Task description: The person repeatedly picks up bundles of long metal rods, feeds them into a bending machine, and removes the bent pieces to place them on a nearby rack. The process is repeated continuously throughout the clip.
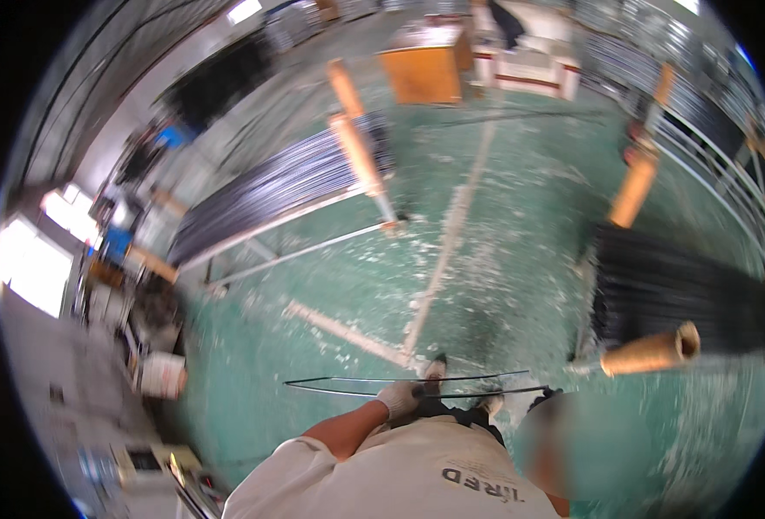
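Observation:
Two long, thin black strips (477, 394) run side to side in front of my waist, close together at their left ends. My left hand (400, 400), in a pale glove, is closed round them near the middle. At the right end of the nearer strip, my right hand (547, 397) looks dark and closed on it; its fingers are small and smeared. The farther strip's right end stands free of that hand. A round blurred patch hides part of the area by my right forearm.
On the left stands a rack of long dark bars (270, 186) with orange-wrapped posts (358, 154). A stack of black bars (676, 290) lies right, beside a cardboard-coloured tube (650, 350). A wooden desk (421, 73) and a pale armchair (529, 69) are far ahead on green floor.

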Demonstrator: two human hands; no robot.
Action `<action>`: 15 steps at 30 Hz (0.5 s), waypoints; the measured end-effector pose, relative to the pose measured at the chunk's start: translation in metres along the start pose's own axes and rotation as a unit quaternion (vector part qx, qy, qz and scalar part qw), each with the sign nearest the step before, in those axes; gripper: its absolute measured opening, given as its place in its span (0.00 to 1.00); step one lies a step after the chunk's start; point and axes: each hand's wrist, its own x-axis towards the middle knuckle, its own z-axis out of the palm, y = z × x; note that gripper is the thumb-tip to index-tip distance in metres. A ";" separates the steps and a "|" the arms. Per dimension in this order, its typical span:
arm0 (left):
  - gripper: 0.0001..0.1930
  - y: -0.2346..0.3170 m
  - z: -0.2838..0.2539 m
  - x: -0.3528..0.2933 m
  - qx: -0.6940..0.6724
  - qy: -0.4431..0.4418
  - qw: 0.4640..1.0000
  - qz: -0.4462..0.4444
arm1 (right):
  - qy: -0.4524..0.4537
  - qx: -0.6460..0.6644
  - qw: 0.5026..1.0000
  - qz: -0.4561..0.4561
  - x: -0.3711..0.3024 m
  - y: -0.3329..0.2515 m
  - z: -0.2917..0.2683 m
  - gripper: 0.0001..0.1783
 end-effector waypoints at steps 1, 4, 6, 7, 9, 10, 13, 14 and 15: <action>0.18 -0.020 0.006 -0.012 -0.033 0.011 0.999 -0.017 | 0.012 -0.030 0.999 -0.023 -0.006 -0.004 0.020 0.32; 0.18 -0.067 0.012 -0.043 -0.119 0.049 0.989 -0.068 | -0.037 -0.064 0.997 -0.022 0.001 -0.006 0.066 0.28; 0.18 -0.091 0.011 -0.064 -0.149 0.078 0.979 -0.116 | -0.074 -0.102 0.991 -0.037 0.026 0.015 0.087 0.26; 0.18 -0.109 0.023 -0.076 -0.174 0.093 0.969 -0.146 | -0.100 -0.083 0.992 -0.002 0.014 0.009 0.119 0.26; 0.18 -0.167 0.049 -0.076 -0.216 0.127 0.958 -0.141 | -0.133 -0.118 0.984 0.011 0.014 0.025 0.166 0.25; 0.18 -0.186 0.044 -0.084 -0.247 0.140 0.944 -0.165 | -0.130 -0.119 0.984 0.011 0.011 0.037 0.193 0.23; 0.17 -0.261 0.032 -0.110 -0.319 0.173 0.910 -0.201 | -0.181 -0.200 0.963 0.013 0.003 0.075 0.274 0.20; 0.17 -0.282 0.025 -0.121 -0.337 0.184 0.897 -0.219 | -0.181 -0.222 0.958 0.014 0.001 0.091 0.295 0.20; 0.17 -0.305 0.018 -0.130 -0.354 0.195 0.884 -0.236 | -0.181 -0.244 0.953 0.014 -0.001 0.109 0.318 0.20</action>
